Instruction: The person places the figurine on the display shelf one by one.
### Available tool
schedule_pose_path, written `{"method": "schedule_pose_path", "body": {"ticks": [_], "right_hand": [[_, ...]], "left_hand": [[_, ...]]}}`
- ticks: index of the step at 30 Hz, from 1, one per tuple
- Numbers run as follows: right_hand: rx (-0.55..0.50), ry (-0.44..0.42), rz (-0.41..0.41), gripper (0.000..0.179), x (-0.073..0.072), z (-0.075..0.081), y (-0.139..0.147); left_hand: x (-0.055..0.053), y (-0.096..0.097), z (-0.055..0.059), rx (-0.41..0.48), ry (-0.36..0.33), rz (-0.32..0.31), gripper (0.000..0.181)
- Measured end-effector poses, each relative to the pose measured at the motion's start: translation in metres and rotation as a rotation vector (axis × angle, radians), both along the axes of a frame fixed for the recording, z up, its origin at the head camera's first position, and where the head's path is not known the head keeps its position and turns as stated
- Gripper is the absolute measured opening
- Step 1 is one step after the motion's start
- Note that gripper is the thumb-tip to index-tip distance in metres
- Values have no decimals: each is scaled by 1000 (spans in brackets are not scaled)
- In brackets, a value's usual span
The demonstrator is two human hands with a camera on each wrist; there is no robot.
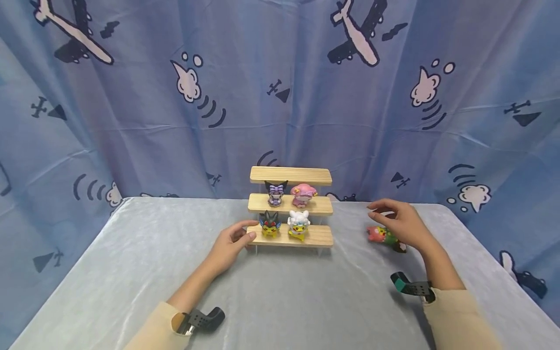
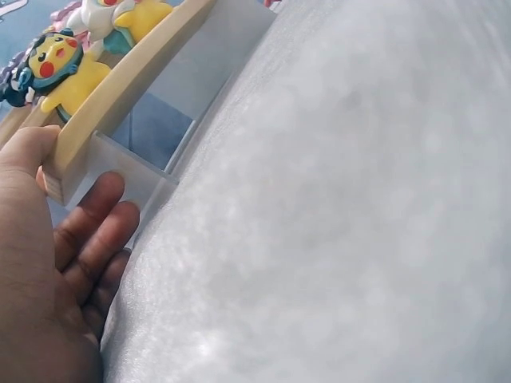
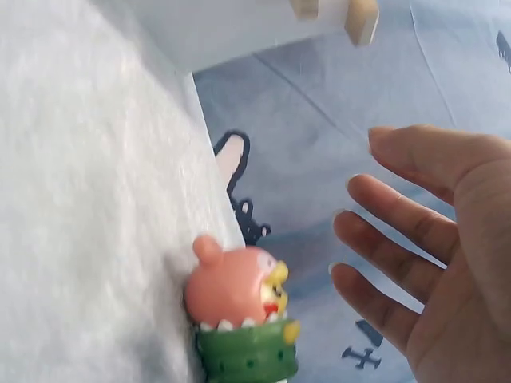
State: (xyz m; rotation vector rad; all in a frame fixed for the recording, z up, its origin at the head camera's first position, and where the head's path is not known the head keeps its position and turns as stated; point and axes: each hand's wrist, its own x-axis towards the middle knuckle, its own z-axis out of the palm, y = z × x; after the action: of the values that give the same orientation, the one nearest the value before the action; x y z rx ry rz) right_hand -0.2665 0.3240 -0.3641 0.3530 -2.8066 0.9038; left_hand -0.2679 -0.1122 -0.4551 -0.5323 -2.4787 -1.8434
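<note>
A three-step wooden display stand (image 1: pixel 316 235) on clear supports holds several small figurines. My left hand (image 1: pixel 232 243) grips the left end of its lowest step, the thumb against the wood in the left wrist view. Closest to that hand is a yellow figurine in a dark-eared hood (image 1: pixel 270 224), beside a yellow one in a white hood (image 1: pixel 298 225). Over the cloth to the right hovers my right hand (image 1: pixel 400 221), fingers spread and holding nothing. Below it lies a pink-and-green figurine (image 3: pixel 239 315) on its side, partly covered by the hand in the head view.
On the middle step sit a purple-and-black figurine (image 1: pixel 275 193) and a pink-hooded one (image 1: pixel 303 195). The top step (image 1: pixel 290 175) carries nothing. Pale cloth (image 1: pixel 297 301) covers the table, and a blue patterned curtain (image 1: pixel 245 87) hangs behind it.
</note>
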Motion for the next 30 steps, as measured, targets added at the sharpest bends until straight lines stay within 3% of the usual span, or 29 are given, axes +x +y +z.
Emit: {"method": "schedule_pose_path", "body": {"ticks": [7,18,30], "right_hand": [[38,-74,28,41,-4,-8,14],[80,-142,92,40,-7,-18,22],[43,-233,71,50,-10,-26,27]], "left_hand": [[0,0,0,-1,7,-7,36],[0,0,0,-1,8,-10,36],[1,-1,1,-12,1,-8,36]]}}
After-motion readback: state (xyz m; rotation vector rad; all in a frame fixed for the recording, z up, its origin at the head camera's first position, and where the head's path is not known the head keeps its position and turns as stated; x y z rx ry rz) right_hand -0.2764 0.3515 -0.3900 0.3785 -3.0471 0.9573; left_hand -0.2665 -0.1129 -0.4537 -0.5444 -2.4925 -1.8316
